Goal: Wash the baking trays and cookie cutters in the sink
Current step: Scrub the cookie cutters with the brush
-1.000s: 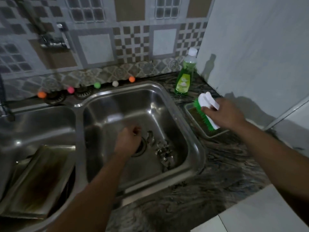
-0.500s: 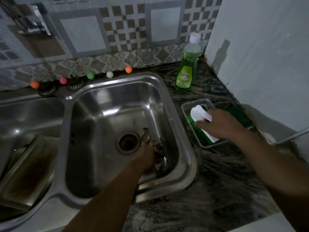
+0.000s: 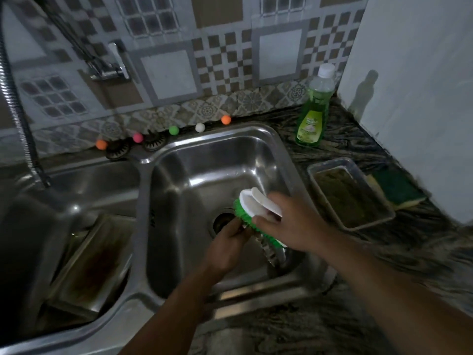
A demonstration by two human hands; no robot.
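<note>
Over the right sink basin [image 3: 194,175], my right hand [image 3: 291,226] grips a white scrub brush with green bristles [image 3: 252,204]. My left hand [image 3: 227,242] sits just under the bristles, pinching a small metal cookie cutter [image 3: 244,227] that is mostly hidden. More metal cutters [image 3: 272,253] lie on the basin floor beneath the brush, beside the drain [image 3: 221,222]. A stained baking tray [image 3: 94,260] leans in the left basin. A small tray [image 3: 350,193] with brownish liquid rests on the counter to the right of the sink.
A green dish soap bottle [image 3: 313,108] stands at the back right corner. A green and yellow sponge [image 3: 394,190] lies beside the small tray. Coloured balls [image 3: 174,129] line the sink's back rim. A wall tap [image 3: 110,65] and a flexible hose [image 3: 18,103] hang at left.
My right hand lifted the brush from the small counter tray and brought it left over the basin. My left hand picked a cutter up off the basin floor and raised it to the bristles.
</note>
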